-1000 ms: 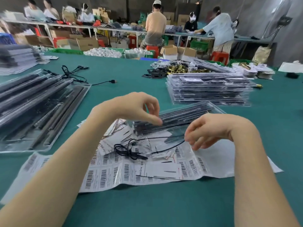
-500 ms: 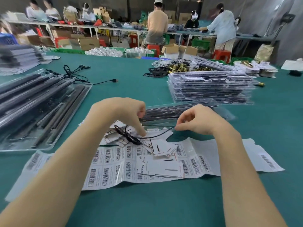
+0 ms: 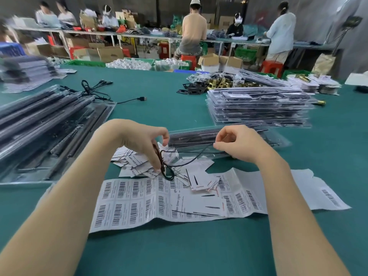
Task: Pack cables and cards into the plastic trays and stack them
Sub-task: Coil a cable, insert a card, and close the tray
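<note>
Head view: a thin black cable (image 3: 191, 159) runs between the two hands, just above a pile of small white cards (image 3: 137, 163) on the green desk (image 3: 179, 251). The left hand (image 3: 139, 139) has its fingers (image 3: 156, 156) curled down, pinching the looped end of the cable over the cards. The right hand (image 3: 237, 144) pinches the other end with thumb and first finger closed tight, right beside a clear plastic tray (image 3: 274, 137). That tray lies flat behind the hands and has long black strips in it. Past it, on the right, is a tall stack of trays (image 3: 258, 108), each holding dark parts. On the left, a big clear tray (image 3: 47, 126) holds long dark bars. A sheet of barcode labels (image 3: 131, 204) lies flat near the person, under some of the cards. More black cables (image 3: 95, 90) lie loose far back on the desk.
</note>
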